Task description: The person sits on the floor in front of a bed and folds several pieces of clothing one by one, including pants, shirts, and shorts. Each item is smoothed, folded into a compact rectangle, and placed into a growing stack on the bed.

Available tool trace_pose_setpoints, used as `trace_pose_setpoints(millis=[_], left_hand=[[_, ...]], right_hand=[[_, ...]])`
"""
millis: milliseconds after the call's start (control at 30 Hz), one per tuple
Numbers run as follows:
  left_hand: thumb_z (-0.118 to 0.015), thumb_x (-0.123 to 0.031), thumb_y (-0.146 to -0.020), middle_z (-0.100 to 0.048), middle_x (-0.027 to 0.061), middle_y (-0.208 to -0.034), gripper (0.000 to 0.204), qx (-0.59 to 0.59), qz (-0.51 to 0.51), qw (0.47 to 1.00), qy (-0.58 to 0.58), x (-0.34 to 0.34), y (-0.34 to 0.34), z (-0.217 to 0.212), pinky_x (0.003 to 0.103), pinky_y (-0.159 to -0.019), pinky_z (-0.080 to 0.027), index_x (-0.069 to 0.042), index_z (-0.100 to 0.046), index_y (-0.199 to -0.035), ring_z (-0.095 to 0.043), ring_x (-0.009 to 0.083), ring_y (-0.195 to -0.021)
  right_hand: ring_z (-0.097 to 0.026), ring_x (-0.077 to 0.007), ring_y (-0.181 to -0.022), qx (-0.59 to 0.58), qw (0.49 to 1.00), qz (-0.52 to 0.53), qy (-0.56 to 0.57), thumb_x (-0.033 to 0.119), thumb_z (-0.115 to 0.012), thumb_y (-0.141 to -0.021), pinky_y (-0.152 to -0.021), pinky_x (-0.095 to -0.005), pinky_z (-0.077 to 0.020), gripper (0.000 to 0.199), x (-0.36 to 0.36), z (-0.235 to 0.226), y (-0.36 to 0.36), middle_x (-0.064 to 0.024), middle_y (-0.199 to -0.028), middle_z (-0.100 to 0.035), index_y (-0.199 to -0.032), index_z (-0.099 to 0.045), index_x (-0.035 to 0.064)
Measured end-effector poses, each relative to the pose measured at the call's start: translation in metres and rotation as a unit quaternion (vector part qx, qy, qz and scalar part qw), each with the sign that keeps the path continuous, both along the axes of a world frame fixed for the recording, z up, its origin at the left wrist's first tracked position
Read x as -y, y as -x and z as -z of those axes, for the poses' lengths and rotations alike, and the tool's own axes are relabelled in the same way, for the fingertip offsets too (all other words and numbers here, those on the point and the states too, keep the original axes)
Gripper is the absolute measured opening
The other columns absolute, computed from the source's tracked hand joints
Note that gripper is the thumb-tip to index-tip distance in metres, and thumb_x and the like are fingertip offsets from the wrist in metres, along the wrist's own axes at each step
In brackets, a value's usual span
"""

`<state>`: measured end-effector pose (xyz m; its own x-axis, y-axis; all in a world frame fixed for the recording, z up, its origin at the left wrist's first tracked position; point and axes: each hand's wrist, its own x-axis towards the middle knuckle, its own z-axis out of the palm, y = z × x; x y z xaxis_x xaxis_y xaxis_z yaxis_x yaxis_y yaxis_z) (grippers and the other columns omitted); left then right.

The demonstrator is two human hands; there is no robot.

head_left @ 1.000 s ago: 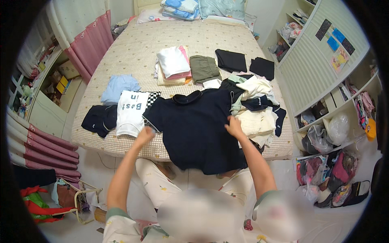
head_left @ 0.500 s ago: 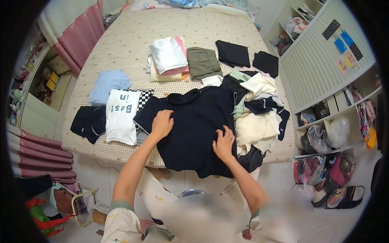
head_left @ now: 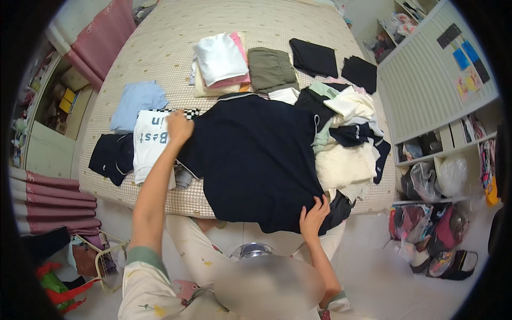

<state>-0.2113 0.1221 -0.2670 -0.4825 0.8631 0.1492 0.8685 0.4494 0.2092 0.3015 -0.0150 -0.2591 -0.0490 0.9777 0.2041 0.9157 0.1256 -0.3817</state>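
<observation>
A dark navy short-sleeved shirt (head_left: 256, 154) lies spread at the bed's near edge, its light-trimmed collar (head_left: 240, 96) on the far side and its hem hanging over the edge. My left hand (head_left: 180, 128) is bent over the boundary between the shirt's left sleeve and a folded white printed T-shirt (head_left: 146, 152); its fingertips are partly hidden, so I cannot tell whether they grip cloth. My right hand (head_left: 314, 216) rests with fingers apart on the navy shirt's lower right corner. A black-and-white checked cloth (head_left: 192, 113) shows behind the white T-shirt.
Left lie a light blue garment (head_left: 138, 104) and a folded navy one (head_left: 112, 157). Beyond are a folded stack topped in white (head_left: 220, 60), olive shorts (head_left: 272, 69) and two folded black garments (head_left: 314, 57). A loose clothes pile (head_left: 346, 160) lies at right. Shelves (head_left: 426, 170) stand beside the bed.
My left hand has moved left, off the shirt's chest to its sleeve side. My right hand has slid down toward the hem. The collar end now lies farther up the bed, and the shirt is flatter.
</observation>
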Motion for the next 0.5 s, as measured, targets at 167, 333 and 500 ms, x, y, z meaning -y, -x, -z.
trace_pose_setpoints(millis=[167, 333, 500], left_hand=[[-0.070, -0.033, -0.078, -0.067, 0.0175, -0.085, 0.036, 0.112, -0.035, 0.988, 0.097, 0.062, 0.007, -0.033, 0.041, -0.070, -0.051, -0.001, -0.061, -0.092, -0.064, 0.0339, -0.079], [-0.070, -0.033, -0.079, -0.068, 0.0114, -0.073, 0.029, 0.241, 0.098, 0.965, 0.036, 0.073, 0.034, -0.017, 0.036, -0.065, -0.049, -0.004, -0.068, -0.075, -0.065, 0.0247, -0.070], [-0.065, -0.033, -0.084, -0.068, 0.0107, -0.077, 0.028, 0.201, -0.019, 0.979, -0.034, 0.074, 0.052, 0.000, 0.036, -0.068, -0.048, -0.005, -0.067, -0.083, -0.064, 0.0242, -0.072]], right_hand=[[-0.050, -0.0394, -0.102, 0.032, 0.996, 0.083, -0.022, 0.018, -0.073, -0.076, -0.085, -0.0471, -0.0395, 0.045, -0.027, 0.015, -0.006, -0.0215, -0.104, -0.058, -0.112, -0.052, -0.0011], [-0.063, -0.0418, -0.076, 0.078, 0.992, 0.032, 0.098, 0.027, -0.068, -0.082, -0.067, -0.0494, -0.0497, 0.024, -0.063, 0.011, -0.040, -0.0222, -0.075, -0.063, -0.088, -0.063, 0.0043], [-0.062, -0.0416, -0.080, 0.083, 0.989, 0.077, 0.097, 0.020, -0.070, -0.079, -0.069, -0.0495, -0.0494, 0.023, -0.079, 0.018, -0.065, -0.0225, -0.083, -0.063, -0.090, -0.061, 0.0016]])
